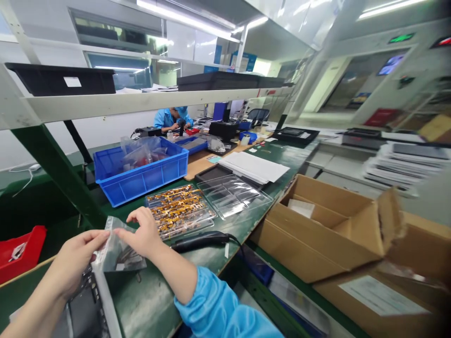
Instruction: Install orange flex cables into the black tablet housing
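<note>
A clear plastic bag point(121, 263) with small parts inside is held up at the lower left of the view. My left hand point(72, 263) pinches its upper left edge between thumb and fingers. On the other side, my right hand point(146, 232) is closed on the bag's top edge, its thumb pointing toward the left fingertips. What the small parts are, I cannot make out. Below the hands lies a dark tray with a grey rim point(107, 305), partly hidden by the left forearm. Just beyond the right hand, clear trays of orange flex cables point(179, 211) rest on the green bench.
A blue bin point(144, 185) with plastic bags stands behind. A black handheld tool point(200, 240) lies right of my hands, near empty clear trays point(234, 195) and white sheets point(252, 166). Cardboard boxes point(317, 253) flank the bench. A red bin point(24, 263) is left; a co-worker point(165, 117) sits beyond.
</note>
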Demonstrator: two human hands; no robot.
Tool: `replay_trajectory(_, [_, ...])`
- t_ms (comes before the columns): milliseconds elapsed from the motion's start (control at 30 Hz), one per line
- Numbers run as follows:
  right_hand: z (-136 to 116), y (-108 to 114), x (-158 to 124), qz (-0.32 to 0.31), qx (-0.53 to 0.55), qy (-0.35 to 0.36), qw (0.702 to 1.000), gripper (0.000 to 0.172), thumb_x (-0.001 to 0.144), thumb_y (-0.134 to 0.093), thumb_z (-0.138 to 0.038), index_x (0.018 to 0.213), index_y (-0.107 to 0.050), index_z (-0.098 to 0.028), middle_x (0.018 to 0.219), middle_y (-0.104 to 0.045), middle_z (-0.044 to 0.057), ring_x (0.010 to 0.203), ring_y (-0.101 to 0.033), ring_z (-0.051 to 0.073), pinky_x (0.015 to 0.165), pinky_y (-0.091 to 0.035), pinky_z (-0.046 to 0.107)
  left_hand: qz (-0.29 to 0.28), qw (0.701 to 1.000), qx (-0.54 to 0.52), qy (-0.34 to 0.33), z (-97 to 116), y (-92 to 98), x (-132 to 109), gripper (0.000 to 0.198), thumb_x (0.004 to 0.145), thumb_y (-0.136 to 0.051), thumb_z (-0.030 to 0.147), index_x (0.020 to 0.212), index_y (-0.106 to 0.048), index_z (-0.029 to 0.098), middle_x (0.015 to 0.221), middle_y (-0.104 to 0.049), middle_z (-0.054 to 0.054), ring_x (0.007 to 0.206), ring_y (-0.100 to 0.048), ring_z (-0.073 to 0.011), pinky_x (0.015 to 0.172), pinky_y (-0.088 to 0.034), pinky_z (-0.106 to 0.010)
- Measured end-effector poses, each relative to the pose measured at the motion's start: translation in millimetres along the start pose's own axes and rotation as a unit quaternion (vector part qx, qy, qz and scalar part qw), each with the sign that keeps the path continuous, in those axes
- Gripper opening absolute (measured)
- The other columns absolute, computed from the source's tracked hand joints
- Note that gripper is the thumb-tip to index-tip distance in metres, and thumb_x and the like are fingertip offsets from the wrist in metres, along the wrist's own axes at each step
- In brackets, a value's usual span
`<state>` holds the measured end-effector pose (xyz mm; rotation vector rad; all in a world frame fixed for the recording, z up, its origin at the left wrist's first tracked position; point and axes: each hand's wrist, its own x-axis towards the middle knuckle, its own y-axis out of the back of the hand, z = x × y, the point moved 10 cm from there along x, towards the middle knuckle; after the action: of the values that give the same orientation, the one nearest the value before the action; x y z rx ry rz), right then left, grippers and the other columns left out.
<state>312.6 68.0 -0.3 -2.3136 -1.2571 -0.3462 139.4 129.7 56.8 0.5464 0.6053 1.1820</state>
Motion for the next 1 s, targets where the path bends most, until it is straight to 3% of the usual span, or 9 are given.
replay_trajectory(100, [0,-12,-3,-0.046,0.025,-0.004,0.999,0.04,0.084,-0.071,-0.054,0.075,-0.062,-0.016,0.072,-0.055,0.001,0.076,-0.05,0.013,0.078,-0.044,0.024,0.002,0.997,-0.076,0.002,-5,-18.5,1,0.089,0.044,-0.084,0.076,0.104,-0.071,0.012,0.085,-0.067,-0.005,0.071,-0.049,-0.0126,0.057,-0.038,-0.019])
replay_trajectory(200, [14,-24,-4,-0.083,0.061,-0.043,0.994,0.04,0.087,-0.065,-0.055,0.083,-0.064,-0.015,0.074,-0.06,0.0,0.066,-0.052,0.009,0.062,-0.042,0.019,0.008,0.993,-0.114,0.004,-4,-32.8,3,0.084,0.043,-0.088,0.068,0.104,-0.071,0.013,0.096,-0.07,-0.007,0.081,-0.058,-0.0156,0.062,-0.046,-0.019])
replay_trajectory(333, [31,-28,0,-0.079,0.085,-0.085,0.99,0.042,0.088,-0.063,-0.055,0.091,-0.069,-0.013,0.082,-0.067,0.003,0.071,-0.061,0.012,0.064,-0.048,0.02,-0.006,0.996,-0.085,-0.009,6,-43.4,7,0.074,0.052,-0.082,0.067,0.101,-0.073,0.012,0.113,-0.07,-0.011,0.102,-0.065,-0.0221,0.07,-0.054,-0.021])
replay_trajectory(533, [30,-18,4,-0.068,0.054,-0.084,0.993,0.031,0.095,-0.053,-0.035,0.09,-0.077,-0.016,0.089,-0.071,0.002,0.086,-0.066,0.014,0.075,-0.048,0.02,0.011,0.999,-0.003,-0.046,14,-39.3,15,0.066,0.066,-0.075,0.065,0.107,-0.074,0.013,0.109,-0.073,-0.012,0.102,-0.069,-0.0258,0.072,-0.057,-0.025])
replay_trajectory(700, [40,-17,4,-0.09,0.036,-0.12,0.988,0.033,0.091,-0.051,-0.03,0.071,-0.072,-0.014,0.065,-0.063,0.002,0.064,-0.06,0.013,0.059,-0.041,0.019,0.015,0.99,0.102,-0.097,22,-37.6,15,0.067,0.071,-0.068,0.07,0.112,-0.075,0.018,0.106,-0.074,-0.008,0.096,-0.07,-0.0271,0.075,-0.058,-0.032])
replay_trajectory(833, [56,-19,1,-0.082,0.065,-0.185,0.977,0.025,0.083,-0.056,-0.028,0.085,-0.076,-0.013,0.07,-0.067,0.003,0.062,-0.062,0.014,0.055,-0.044,0.02,-0.009,0.985,0.116,-0.128,33,-45.6,5,0.061,0.075,-0.066,0.067,0.108,-0.076,0.017,0.102,-0.074,-0.008,0.091,-0.069,-0.0253,0.073,-0.055,-0.031])
replay_trajectory(1000, [58,-18,-7,-0.074,0.097,-0.218,0.968,0.024,0.074,-0.066,-0.034,0.076,-0.071,-0.01,0.066,-0.063,0.003,0.057,-0.055,0.011,0.053,-0.042,0.018,-0.007,0.995,0.067,-0.078,22,-48.8,5,0.055,0.076,-0.064,0.061,0.099,-0.075,0.013,0.094,-0.073,-0.01,0.087,-0.069,-0.0225,0.065,-0.053,-0.026])
